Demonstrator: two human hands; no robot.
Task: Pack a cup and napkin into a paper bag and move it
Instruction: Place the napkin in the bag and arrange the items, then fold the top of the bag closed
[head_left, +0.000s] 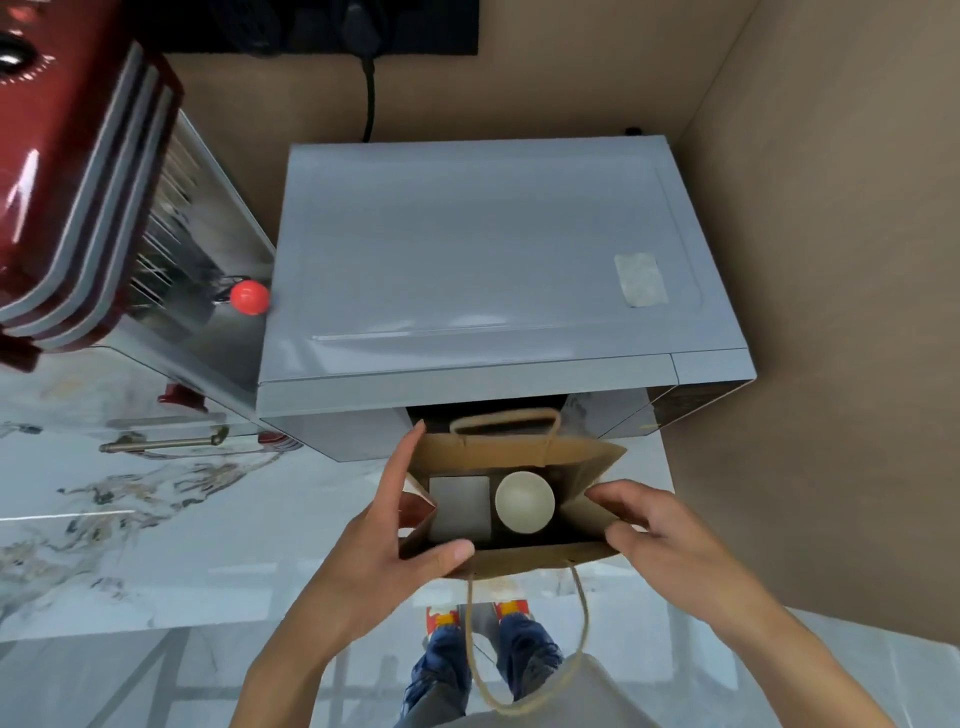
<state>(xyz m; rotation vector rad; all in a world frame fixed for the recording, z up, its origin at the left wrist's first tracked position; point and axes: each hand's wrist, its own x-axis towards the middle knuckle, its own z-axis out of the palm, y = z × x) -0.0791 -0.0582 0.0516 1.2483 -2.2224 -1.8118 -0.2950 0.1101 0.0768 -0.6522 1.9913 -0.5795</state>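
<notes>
A brown paper bag (519, 454) stands open on the marble counter in front of the microwave. Inside it, a white cup (524, 502) sits upright on the right and a pale folded napkin (460, 506) lies on the left. My left hand (395, 525) grips the bag's left rim, thumb on the near edge and index finger along the side. At the bag's right near corner, my right hand (660, 535) pinches the rim. One twine handle hangs toward me, the other stands at the far side.
A grey microwave (483, 260) stands right behind the bag. A red and chrome espresso machine (78, 197) with a red knob (249, 297) is at the left. A brown wall (831, 312) closes the right side. The marble counter (156, 519) stretches left; my feet show below its edge.
</notes>
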